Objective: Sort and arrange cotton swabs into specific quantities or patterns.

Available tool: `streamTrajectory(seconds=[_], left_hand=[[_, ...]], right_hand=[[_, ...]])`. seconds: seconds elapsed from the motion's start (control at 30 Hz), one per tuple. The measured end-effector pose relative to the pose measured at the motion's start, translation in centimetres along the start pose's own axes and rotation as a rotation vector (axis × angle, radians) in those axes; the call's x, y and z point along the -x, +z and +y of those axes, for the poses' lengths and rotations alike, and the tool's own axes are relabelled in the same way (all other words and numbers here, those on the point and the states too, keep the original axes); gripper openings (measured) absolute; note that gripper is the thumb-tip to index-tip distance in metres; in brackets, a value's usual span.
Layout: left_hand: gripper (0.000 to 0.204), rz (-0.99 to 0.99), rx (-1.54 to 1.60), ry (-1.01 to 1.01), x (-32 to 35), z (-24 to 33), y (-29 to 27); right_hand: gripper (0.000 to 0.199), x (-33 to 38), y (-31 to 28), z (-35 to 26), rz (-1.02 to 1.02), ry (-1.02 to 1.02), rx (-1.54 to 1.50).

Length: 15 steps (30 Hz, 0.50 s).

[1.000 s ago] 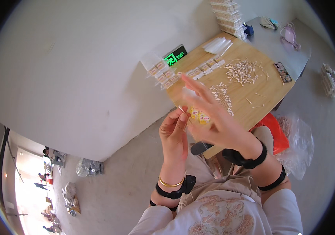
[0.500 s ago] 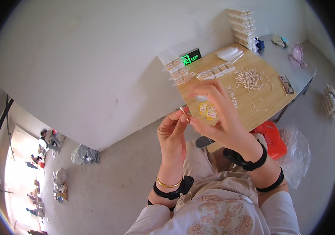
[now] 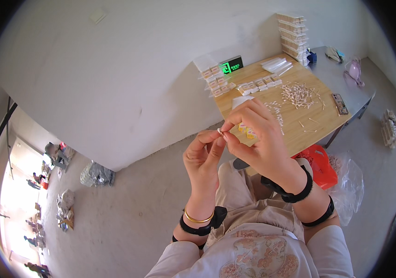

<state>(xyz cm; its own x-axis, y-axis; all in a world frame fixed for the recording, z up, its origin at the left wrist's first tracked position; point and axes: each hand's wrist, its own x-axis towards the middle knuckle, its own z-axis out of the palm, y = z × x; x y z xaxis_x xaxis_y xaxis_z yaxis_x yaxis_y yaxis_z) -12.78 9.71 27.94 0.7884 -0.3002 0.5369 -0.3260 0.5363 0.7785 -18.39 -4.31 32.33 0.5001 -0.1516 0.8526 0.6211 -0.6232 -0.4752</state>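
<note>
A cotton swab [image 3: 219,131] is held up in front of me, left of the table, with only its white tip showing. My left hand [image 3: 201,160] pinches it between thumb and fingertips. From the other side, the thumb and index finger of my right hand [image 3: 258,134] close on the same swab. Beyond the right hand, a loose row of cotton swabs [image 3: 276,115] lies on the wooden table [image 3: 302,136], with a larger heap of cotton swabs [image 3: 298,95] farther right. Small yellow-and-white packets [image 3: 251,134] show partly behind my right hand.
Packed swab bundles form a row [image 3: 259,85], a short stack [image 3: 217,82] and a tall stack [image 3: 293,39]. Clear plastic sleeves [image 3: 276,66], a phone [image 3: 340,104] and a green lit sign [image 3: 232,65] are around the tabletop. A red bag [image 3: 322,167] and clear bag [image 3: 348,194] sit below.
My right hand has come in from a looser, raised pose, and its fingertips now pinch the swab's tip. My left hand keeps its hold. The view has shifted slightly.
</note>
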Motion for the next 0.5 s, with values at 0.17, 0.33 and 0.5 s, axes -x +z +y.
streamTrajectory(seconds=[0.17, 0.33, 0.5], left_hand=[[0.015, 0.036, -0.2, 0.104, 0.1, 0.2, -0.5], [0.017, 0.082, -0.725, 0.403, 0.2, 1.1, -1.0], [0.009, 0.113, -0.475, 0.217, 0.4, 0.8, -2.2]], right_hand=[[0.016, 0.0, 0.3, -0.6, -0.003, -0.02, 0.017], [0.016, 0.1, 0.8, -1.2, -0.014, -0.048, 0.094], [0.016, 0.4, 1.5, -2.0, -0.063, -0.039, 0.029]])
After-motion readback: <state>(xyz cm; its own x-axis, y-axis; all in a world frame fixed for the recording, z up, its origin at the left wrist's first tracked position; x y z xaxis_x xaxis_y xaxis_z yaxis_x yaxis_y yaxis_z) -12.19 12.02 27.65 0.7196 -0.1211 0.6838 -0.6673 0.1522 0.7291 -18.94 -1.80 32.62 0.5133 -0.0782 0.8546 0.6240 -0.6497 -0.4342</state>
